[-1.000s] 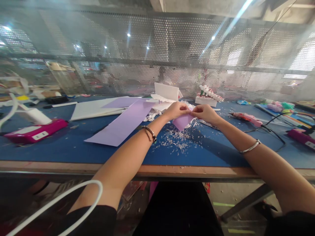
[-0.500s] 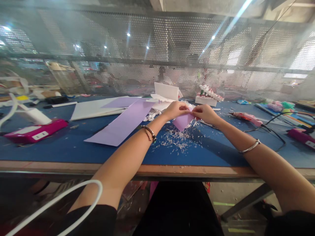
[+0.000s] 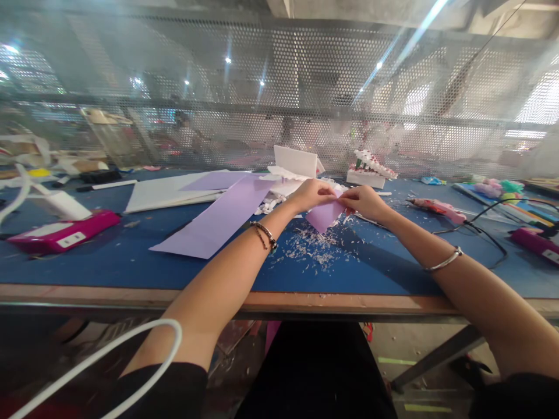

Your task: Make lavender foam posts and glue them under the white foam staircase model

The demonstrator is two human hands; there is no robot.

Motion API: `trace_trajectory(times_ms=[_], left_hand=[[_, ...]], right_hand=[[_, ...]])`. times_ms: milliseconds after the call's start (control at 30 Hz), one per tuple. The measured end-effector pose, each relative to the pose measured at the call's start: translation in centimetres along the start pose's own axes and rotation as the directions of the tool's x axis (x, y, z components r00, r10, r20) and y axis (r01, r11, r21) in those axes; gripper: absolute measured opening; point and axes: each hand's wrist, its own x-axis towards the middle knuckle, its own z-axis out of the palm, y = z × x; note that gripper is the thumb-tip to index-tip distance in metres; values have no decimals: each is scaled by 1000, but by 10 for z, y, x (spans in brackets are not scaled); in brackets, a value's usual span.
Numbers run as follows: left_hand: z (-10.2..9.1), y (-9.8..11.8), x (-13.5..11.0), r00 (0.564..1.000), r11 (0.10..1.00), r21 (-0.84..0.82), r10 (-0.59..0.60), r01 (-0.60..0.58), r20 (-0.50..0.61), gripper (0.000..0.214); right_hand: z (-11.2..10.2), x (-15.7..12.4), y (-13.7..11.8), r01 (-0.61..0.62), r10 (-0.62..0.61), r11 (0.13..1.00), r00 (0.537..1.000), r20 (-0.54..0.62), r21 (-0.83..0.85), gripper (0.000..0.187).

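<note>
My left hand and my right hand meet above the middle of the blue table. Both pinch the top edge of a small purple paper piece, which hangs tilted just over the table. White shavings lie scattered right under it. A long purple sheet rests flat to the left of my left wrist. Behind my hands sits a pile of white foam pieces.
A pink box lies at the left, another pink object at the right. A glue gun with a black cable lies right of my right hand. A white foam board lies back left. A perforated screen closes the far side.
Almost nothing has shifted; my fingers work slightly on the top edge of the small purple piece, which stays in the same place.
</note>
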Motion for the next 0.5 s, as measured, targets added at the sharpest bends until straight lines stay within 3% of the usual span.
trace_trajectory(times_ms=[267, 500], left_hand=[[-2, 1, 0, 999, 997, 73, -31, 28, 40, 26], [-3, 1, -1, 998, 997, 76, -27, 23, 54, 29]], right_hand=[[-3, 2, 3, 8, -13, 993, 999, -42, -120, 24], [-4, 2, 2, -20, 20, 1000, 1000, 3, -22, 28]])
